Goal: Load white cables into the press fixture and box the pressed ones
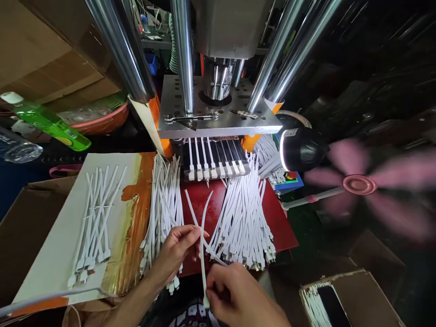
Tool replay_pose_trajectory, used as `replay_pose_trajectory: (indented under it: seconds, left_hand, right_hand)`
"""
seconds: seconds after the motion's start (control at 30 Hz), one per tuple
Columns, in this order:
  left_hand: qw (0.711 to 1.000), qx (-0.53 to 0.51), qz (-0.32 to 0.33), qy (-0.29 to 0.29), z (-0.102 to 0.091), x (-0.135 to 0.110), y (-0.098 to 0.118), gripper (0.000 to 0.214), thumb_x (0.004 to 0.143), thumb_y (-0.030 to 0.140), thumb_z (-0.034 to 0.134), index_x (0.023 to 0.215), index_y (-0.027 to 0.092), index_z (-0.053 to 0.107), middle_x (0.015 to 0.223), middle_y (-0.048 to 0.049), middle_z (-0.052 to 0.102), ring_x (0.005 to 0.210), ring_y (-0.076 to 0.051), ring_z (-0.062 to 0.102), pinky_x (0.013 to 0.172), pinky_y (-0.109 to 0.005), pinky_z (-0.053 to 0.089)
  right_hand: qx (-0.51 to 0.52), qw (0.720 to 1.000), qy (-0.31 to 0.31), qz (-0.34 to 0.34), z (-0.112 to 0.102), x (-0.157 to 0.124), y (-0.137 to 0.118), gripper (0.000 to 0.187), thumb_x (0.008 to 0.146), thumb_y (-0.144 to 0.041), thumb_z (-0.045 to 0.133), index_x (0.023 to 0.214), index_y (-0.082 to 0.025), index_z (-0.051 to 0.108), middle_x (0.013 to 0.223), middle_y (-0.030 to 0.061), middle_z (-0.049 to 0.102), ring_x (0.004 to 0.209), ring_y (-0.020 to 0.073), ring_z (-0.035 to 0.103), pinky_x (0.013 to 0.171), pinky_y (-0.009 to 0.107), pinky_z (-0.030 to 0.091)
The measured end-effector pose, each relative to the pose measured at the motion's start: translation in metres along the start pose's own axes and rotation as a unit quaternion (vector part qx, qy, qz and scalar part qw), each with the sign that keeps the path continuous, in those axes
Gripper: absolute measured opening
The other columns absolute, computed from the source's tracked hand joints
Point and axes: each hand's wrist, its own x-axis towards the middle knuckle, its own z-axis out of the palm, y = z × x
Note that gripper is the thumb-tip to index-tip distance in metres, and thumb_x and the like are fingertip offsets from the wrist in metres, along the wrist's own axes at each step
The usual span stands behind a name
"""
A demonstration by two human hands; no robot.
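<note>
Head view looks down on a red mat below a metal press with chrome columns. Left hand reaches in from below, its fingers pinched shut on two thin white cable pieces that rise and cross just above the fingertips. Right hand sits nearer the camera, its grip closed on the lower end of one of those same pieces, which runs straight down from the left hand to the right. Both hands hover over the near edge of the mat, between two heaps: a left bundle of white cables lying just beside the left hand, and a fanned right pile of white cables with plug ends pointing toward the person. Behind them, a black fixture under the press plate holds a row of cable ends side by side. Farther left, a white board carries a small loose batch of cables. A green bottle lies at far left. At right, a black lamp glows beside a spinning pink fan, blurred. A cardboard box sits at lower right.
</note>
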Motion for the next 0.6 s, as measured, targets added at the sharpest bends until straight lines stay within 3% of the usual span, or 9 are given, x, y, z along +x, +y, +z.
replay_pose_trajectory:
  seconds: [0.13,0.23,0.27,0.33,0.43,0.53,0.6]
  left_hand:
    - [0.995,0.072,0.051,-0.054,-0.009,-0.009,0.005,0.043,0.087,0.057,0.074,0.073,0.016,0.074,0.060,0.0017,0.056,0.051,-0.009,0.050,0.053,-0.022,0.041]
    - [0.981,0.150,0.093,-0.083,-0.009,-0.019,0.007,0.041,0.089,0.051,0.071,0.066,0.018,0.068,0.064,0.0010,0.055,0.054,-0.011,0.051,0.053,-0.024,0.040]
    - [0.970,0.191,0.118,-0.089,-0.008,-0.023,0.007,0.040,0.089,0.049,0.071,0.064,0.018,0.066,0.065,0.0005,0.056,0.057,-0.012,0.053,0.056,-0.024,0.042]
    - [0.939,0.290,0.164,-0.091,-0.004,-0.030,0.006,0.036,0.090,0.043,0.070,0.062,0.020,0.064,0.065,-0.0005,0.058,0.064,-0.015,0.056,0.064,-0.027,0.045]
    - [0.902,0.390,0.160,-0.093,-0.001,-0.035,0.008,0.032,0.094,0.038,0.065,0.067,0.021,0.066,0.070,-0.0019,0.063,0.069,-0.018,0.060,0.066,-0.028,0.047]
    - [0.904,0.391,0.164,-0.059,-0.001,-0.030,0.022,0.018,0.094,0.040,0.067,0.097,0.025,0.075,0.089,-0.0040,0.071,0.083,-0.021,0.066,0.074,-0.029,0.052]
    - [0.906,0.370,0.204,-0.023,0.000,-0.024,0.037,0.023,0.093,0.040,0.071,0.110,0.026,0.075,0.099,-0.0048,0.071,0.090,-0.021,0.067,0.081,-0.030,0.053]
  right_hand:
    - [-0.005,0.996,-0.089,0.015,-0.015,-0.013,0.011,0.025,0.066,0.002,0.063,0.070,-0.021,0.072,0.054,-0.0091,0.048,0.047,0.0060,0.041,0.047,0.018,0.024]
    - [0.088,0.989,-0.118,-0.023,-0.032,-0.004,0.019,0.018,0.071,-0.016,0.082,0.088,-0.023,0.080,0.063,-0.0062,0.060,0.054,0.0092,0.050,0.050,0.018,0.034]
    - [0.142,0.985,-0.090,-0.032,-0.034,0.002,0.019,0.025,0.074,-0.027,0.086,0.098,-0.023,0.080,0.070,-0.0042,0.064,0.058,0.0106,0.053,0.052,0.019,0.038]
    - [0.248,0.968,0.025,-0.041,-0.031,0.018,0.016,0.036,0.083,-0.045,0.080,0.111,-0.022,0.077,0.081,-0.0005,0.067,0.064,0.0124,0.055,0.057,0.021,0.044]
    - [0.321,0.929,0.170,-0.069,-0.015,0.038,0.007,0.036,0.097,-0.052,0.064,0.103,-0.019,0.078,0.078,0.0005,0.064,0.065,0.0123,0.053,0.059,0.022,0.044]
    - [0.291,0.930,0.201,-0.096,-0.001,0.045,0.003,0.037,0.098,-0.051,0.064,0.089,-0.018,0.079,0.073,0.0002,0.061,0.066,0.0130,0.054,0.060,0.023,0.041]
    - [0.247,0.939,0.214,-0.111,0.003,0.044,0.004,0.034,0.097,-0.049,0.066,0.086,-0.019,0.079,0.071,-0.0002,0.061,0.067,0.0136,0.054,0.062,0.024,0.041]
